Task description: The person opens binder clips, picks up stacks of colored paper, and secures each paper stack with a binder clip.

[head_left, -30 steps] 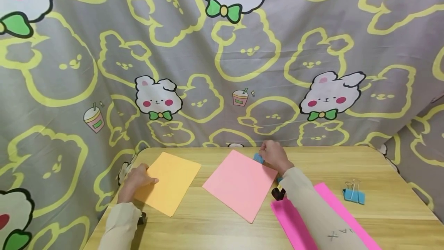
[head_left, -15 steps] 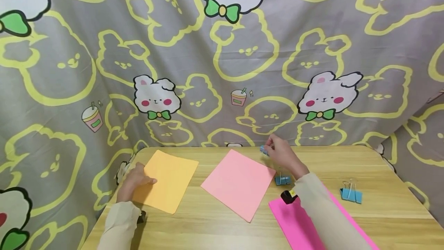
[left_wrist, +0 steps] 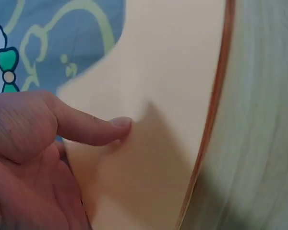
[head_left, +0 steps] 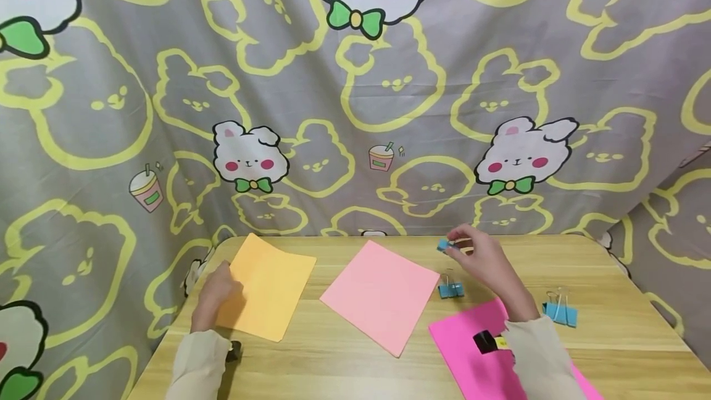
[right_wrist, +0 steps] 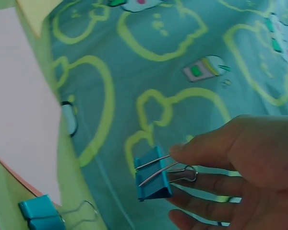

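Note:
My left hand grips the left edge of a stack of yellow-orange paper sheets. In the left wrist view the thumb of the left hand lies on the top of the paper, with the other fingers partly hidden at its edge. Above the far part of the table, my right hand holds a small blue binder clip. Thumb and fingers of the right hand pinch its wire handles in the right wrist view, where the blue body of the binder clip points away from the palm.
A pink paper stack lies mid-table. Right of it stands a second blue binder clip, with a larger binder clip further right. Magenta paper lies under the right forearm. A patterned curtain hangs behind the wooden table.
My right hand has carried the small clip rightward from the pink stack's far edge, uncovering the second clip. The yellow-orange sheets have shifted slightly left and away, with the left hand still holding them.

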`<control>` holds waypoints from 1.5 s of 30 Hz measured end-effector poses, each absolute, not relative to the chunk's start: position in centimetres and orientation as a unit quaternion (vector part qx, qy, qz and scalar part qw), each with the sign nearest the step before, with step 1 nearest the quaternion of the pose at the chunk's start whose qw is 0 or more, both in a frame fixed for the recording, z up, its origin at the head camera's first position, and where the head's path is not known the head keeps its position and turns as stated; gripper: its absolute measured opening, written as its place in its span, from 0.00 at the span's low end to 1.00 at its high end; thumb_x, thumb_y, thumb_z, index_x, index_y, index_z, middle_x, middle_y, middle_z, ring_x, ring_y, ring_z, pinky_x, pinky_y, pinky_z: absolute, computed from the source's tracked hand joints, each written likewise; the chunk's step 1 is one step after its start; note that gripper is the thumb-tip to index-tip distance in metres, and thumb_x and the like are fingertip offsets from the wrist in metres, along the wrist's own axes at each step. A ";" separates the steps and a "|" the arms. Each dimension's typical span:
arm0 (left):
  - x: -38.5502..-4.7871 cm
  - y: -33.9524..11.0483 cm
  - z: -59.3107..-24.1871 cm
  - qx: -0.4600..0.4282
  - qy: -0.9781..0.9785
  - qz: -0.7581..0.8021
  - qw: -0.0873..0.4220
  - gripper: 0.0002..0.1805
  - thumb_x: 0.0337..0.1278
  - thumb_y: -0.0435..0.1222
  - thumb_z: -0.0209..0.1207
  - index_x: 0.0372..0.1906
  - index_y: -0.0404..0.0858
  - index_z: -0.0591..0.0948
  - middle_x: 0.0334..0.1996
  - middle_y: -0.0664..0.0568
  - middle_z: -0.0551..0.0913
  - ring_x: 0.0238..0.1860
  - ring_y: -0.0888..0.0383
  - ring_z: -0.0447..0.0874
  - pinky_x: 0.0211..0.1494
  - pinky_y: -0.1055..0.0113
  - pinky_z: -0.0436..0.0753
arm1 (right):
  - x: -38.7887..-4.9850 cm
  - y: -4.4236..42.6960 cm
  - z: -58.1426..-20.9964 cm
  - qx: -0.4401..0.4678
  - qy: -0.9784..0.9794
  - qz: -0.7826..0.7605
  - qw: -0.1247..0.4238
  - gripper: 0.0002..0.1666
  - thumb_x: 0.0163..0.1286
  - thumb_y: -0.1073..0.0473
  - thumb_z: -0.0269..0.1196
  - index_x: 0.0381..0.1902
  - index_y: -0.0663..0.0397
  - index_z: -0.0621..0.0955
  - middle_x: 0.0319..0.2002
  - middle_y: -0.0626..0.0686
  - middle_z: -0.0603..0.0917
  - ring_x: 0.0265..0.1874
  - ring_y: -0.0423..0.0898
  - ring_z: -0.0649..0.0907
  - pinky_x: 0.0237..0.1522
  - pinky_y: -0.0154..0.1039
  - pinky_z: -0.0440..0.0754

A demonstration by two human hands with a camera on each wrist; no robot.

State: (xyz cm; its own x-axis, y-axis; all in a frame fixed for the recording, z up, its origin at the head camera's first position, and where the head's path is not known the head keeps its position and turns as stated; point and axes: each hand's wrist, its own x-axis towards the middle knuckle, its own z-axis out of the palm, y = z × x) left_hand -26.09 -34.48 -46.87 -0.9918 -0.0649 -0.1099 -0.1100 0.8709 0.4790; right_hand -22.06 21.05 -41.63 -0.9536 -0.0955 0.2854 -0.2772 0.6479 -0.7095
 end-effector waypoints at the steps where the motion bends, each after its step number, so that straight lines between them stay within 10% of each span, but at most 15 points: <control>1: -26.0 -34.4 -46.8 -0.048 0.967 0.247 0.049 0.35 0.52 0.29 0.55 0.66 0.17 0.61 0.52 0.19 0.75 0.42 0.32 0.77 0.42 0.42 0.77 | -21.7 21.3 -41.6 0.101 -0.901 0.407 0.115 0.14 0.69 0.66 0.68 0.50 0.63 0.80 0.48 0.62 0.84 0.49 0.62 0.85 0.52 0.59 0.83; 11: -25.0 -34.5 -45.0 0.011 0.953 0.299 0.039 0.31 0.45 0.23 0.48 0.61 0.20 0.70 0.49 0.22 0.78 0.30 0.47 0.70 0.33 0.59 0.68 | -19.7 24.0 -42.7 0.079 -0.896 0.420 0.118 0.20 0.66 0.68 0.71 0.54 0.64 0.80 0.49 0.64 0.85 0.49 0.62 0.86 0.50 0.56 0.84; 22: -23.4 -34.0 -44.0 -0.047 0.849 0.526 -0.001 0.21 0.74 0.27 0.51 0.64 0.20 0.66 0.43 0.36 0.82 0.36 0.52 0.84 0.38 0.58 0.84 | -19.4 25.1 -43.7 0.087 -0.899 0.420 0.095 0.29 0.64 0.73 0.69 0.63 0.72 0.76 0.53 0.69 0.84 0.51 0.66 0.85 0.49 0.51 0.85; 31: -24.4 -31.0 -45.6 -0.065 0.784 0.616 -0.044 0.21 0.79 0.34 0.51 0.66 0.26 0.65 0.55 0.38 0.80 0.45 0.60 0.85 0.50 0.65 0.84 | -19.1 26.1 -43.7 0.089 -0.896 0.422 0.101 0.27 0.63 0.75 0.67 0.61 0.71 0.77 0.53 0.70 0.83 0.52 0.68 0.84 0.44 0.33 0.84; 45: -24.9 -31.0 -48.3 0.001 0.773 0.634 -0.017 0.19 0.75 0.33 0.57 0.62 0.27 0.71 0.49 0.46 0.83 0.47 0.61 0.83 0.51 0.65 0.82 | -19.1 26.2 -44.2 0.090 -0.900 0.415 0.098 0.26 0.62 0.74 0.70 0.59 0.68 0.79 0.54 0.69 0.83 0.53 0.67 0.84 0.51 0.51 0.83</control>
